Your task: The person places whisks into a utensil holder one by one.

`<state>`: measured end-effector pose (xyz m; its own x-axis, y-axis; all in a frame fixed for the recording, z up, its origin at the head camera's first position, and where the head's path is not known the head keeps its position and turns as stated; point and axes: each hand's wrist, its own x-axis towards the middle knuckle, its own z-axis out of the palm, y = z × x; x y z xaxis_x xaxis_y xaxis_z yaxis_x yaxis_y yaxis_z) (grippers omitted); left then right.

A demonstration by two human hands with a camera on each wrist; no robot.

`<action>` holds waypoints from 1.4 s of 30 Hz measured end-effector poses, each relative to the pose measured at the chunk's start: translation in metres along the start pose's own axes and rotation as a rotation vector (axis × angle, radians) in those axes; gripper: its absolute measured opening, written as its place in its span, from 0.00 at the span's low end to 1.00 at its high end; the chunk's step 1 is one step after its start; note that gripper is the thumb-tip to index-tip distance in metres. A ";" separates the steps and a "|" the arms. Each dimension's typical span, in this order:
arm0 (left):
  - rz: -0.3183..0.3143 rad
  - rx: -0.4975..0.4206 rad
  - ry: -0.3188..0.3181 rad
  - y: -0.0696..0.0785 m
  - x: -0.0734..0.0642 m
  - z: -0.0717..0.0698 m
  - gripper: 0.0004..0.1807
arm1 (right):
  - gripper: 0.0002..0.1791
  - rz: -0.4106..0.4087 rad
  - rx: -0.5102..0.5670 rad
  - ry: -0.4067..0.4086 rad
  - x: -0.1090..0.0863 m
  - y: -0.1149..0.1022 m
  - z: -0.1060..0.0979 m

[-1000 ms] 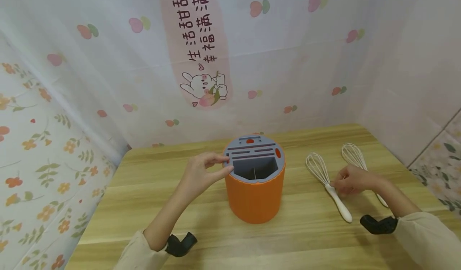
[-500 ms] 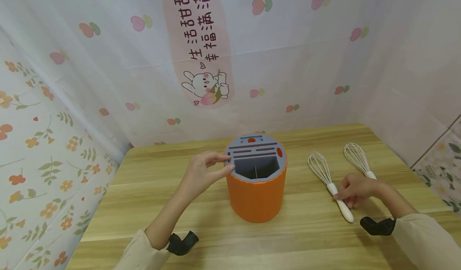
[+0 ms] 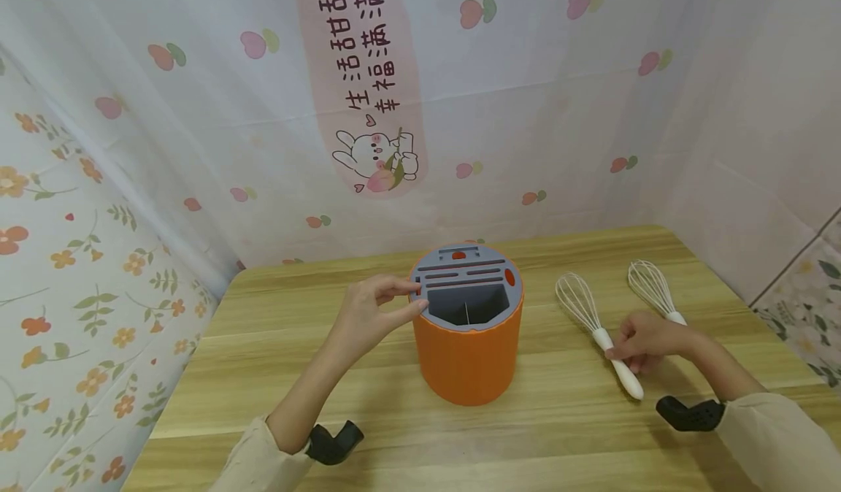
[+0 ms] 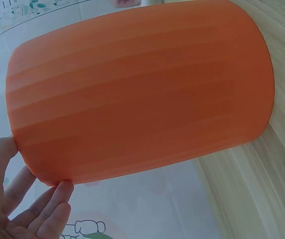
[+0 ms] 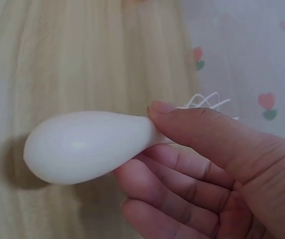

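An orange round utensil holder (image 3: 468,368) with a grey slotted top stands upright on the table. My left hand (image 3: 368,309) rests thumb and fingertips on its left rim, fingers loosely bent. The left wrist view shows the fingertips touching the edge of the orange wall (image 4: 142,94). Farther right, my right hand (image 3: 647,339) pinches the white handle of a wire whisk (image 3: 601,337) between thumb and fingers. The right wrist view shows the thumb on the narrow part of the whisk handle (image 5: 82,144), with some wire loops behind the hand.
A second white whisk (image 3: 650,285) lies to the right, its handle mostly hidden behind the right hand. The wooden table (image 3: 296,375) ends at a printed curtain (image 3: 525,112) along the back. More printed cloth (image 3: 79,317) hangs at the left.
My right hand has moved back along the handle toward me and pinches the whisk, which has shifted slightly left. The left hand and the utensil holder stay in place.
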<state>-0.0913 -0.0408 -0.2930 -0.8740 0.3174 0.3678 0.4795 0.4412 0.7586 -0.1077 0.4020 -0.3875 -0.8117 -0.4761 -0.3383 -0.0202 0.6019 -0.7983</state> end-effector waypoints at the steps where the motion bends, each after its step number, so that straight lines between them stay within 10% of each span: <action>1: 0.001 -0.002 0.000 0.000 0.000 0.000 0.11 | 0.14 -0.015 0.001 0.000 0.000 -0.003 -0.001; 11: -0.003 -0.018 0.005 -0.001 -0.001 0.000 0.11 | 0.11 -0.054 -0.074 0.061 -0.001 -0.055 -0.005; 24: -0.006 -0.019 0.009 0.000 -0.001 0.000 0.11 | 0.09 -0.318 -0.183 0.095 -0.014 -0.143 -0.002; 42: 0.009 -0.024 0.017 -0.002 0.000 0.001 0.12 | 0.05 -0.574 -0.255 -0.022 0.004 -0.234 0.010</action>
<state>-0.0924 -0.0408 -0.2945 -0.8712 0.3068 0.3833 0.4852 0.4179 0.7681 -0.1003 0.2530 -0.2068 -0.6174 -0.7807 0.0966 -0.5905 0.3788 -0.7126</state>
